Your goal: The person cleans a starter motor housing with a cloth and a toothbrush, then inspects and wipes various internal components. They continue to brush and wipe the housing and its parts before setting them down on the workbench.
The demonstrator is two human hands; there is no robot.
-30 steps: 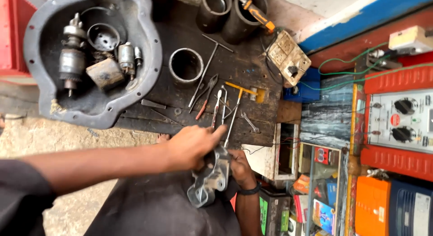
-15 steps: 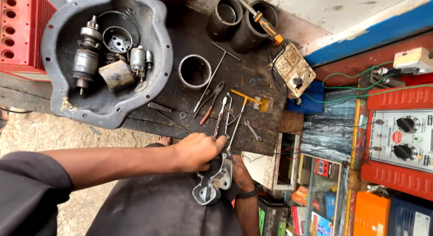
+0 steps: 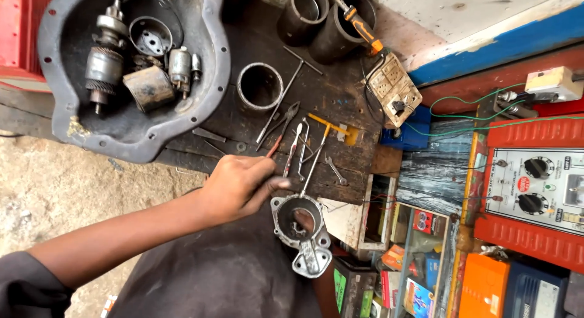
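Pliers (image 3: 281, 126) and wrenches (image 3: 298, 149) lie beyond left hand (image 3: 240, 185).

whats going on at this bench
A person is working over a cluttered dark workbench. The left hand grips a thin tool, its thumb beside the rim of a grey metal housing held just off the bench edge. The other hand is mostly hidden under that housing, so its grip cannot be read. Pliers, a T-handle wrench and a metal ring lie on the bench, and a grey pan holds motor parts.
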